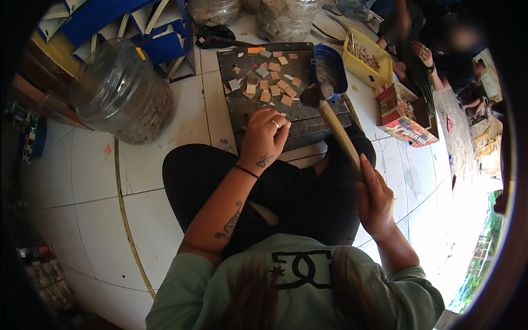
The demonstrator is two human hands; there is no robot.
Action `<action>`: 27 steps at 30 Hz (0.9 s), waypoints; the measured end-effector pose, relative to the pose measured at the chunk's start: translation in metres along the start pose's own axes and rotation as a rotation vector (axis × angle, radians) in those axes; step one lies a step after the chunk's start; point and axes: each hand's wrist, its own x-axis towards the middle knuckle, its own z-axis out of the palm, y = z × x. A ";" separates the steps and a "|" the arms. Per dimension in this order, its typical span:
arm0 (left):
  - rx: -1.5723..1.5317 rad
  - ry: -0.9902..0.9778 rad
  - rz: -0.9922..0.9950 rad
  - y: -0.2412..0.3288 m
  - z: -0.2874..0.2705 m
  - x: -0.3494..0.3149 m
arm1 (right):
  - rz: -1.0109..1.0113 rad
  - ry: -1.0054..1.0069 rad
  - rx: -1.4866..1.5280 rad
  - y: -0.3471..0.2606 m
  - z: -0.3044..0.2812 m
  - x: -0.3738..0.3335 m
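My right hand (376, 202) grips the wooden handle of a hammer (340, 132). The hammer's dark metal head is raised above the right part of a low, dark work board (234, 113). My left hand (268, 133) is at the near edge of the board, its fingers curled and pinched together. A small pale bit shows near its fingertips, but what they hold is too small to make out. Just beyond, several small square wooden pieces (275, 76) lie scattered over the board, mostly tan, some greyish. A small orange piece (256, 50) lies at the far edge.
At the board's right stand a blue tray (345, 82), a yellow basin (352, 65) of wooden bits and a red cardboard box (410, 132). Large clear plastic jars (124, 96) stand left and behind, near blue shelving (165, 47). Another person's hand (423, 55) is at upper right.
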 end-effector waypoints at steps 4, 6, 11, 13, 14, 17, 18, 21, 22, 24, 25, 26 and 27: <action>0.022 -0.006 0.019 -0.001 0.001 0.000 | 0.031 -0.127 -0.039 -0.001 -0.005 0.000; 0.010 -0.007 0.017 -0.001 0.001 0.000 | 0.013 -0.117 -0.036 -0.002 -0.005 0.001; 0.003 -0.010 0.019 0.000 0.000 -0.001 | 0.053 -0.158 -0.013 -0.002 -0.002 0.001; 0.000 -0.013 0.032 0.000 0.000 0.000 | 0.009 -0.078 0.011 -0.001 -0.002 0.000; -0.003 -0.007 0.026 -0.001 0.000 0.000 | 0.001 -0.043 0.021 -0.001 -0.002 0.000; -0.006 -0.001 0.008 0.000 0.000 -0.001 | -0.018 -0.043 0.041 -0.001 -0.001 -0.001; -0.004 -0.001 0.007 0.000 0.000 0.000 | 0.003 -0.077 0.012 0.000 -0.001 -0.001; -0.011 -0.006 0.014 -0.001 0.000 0.000 | 0.013 -0.083 -0.024 0.001 0.001 0.000; -0.013 -0.006 0.013 -0.001 -0.001 -0.001 | -0.019 -0.025 0.001 0.000 0.002 0.000; -0.005 -0.011 0.004 0.000 -0.001 -0.001 | -0.010 -0.051 -0.002 0.000 0.002 0.000; -0.001 -0.010 0.004 0.000 -0.001 -0.001 | 0.027 -0.132 -0.032 0.000 0.002 0.000; -0.002 -0.012 0.010 0.000 0.000 -0.001 | 0.065 -0.212 -0.063 0.001 0.002 0.000; -0.005 -0.016 0.017 0.000 -0.001 -0.001 | 0.051 -0.169 -0.044 0.001 0.002 0.000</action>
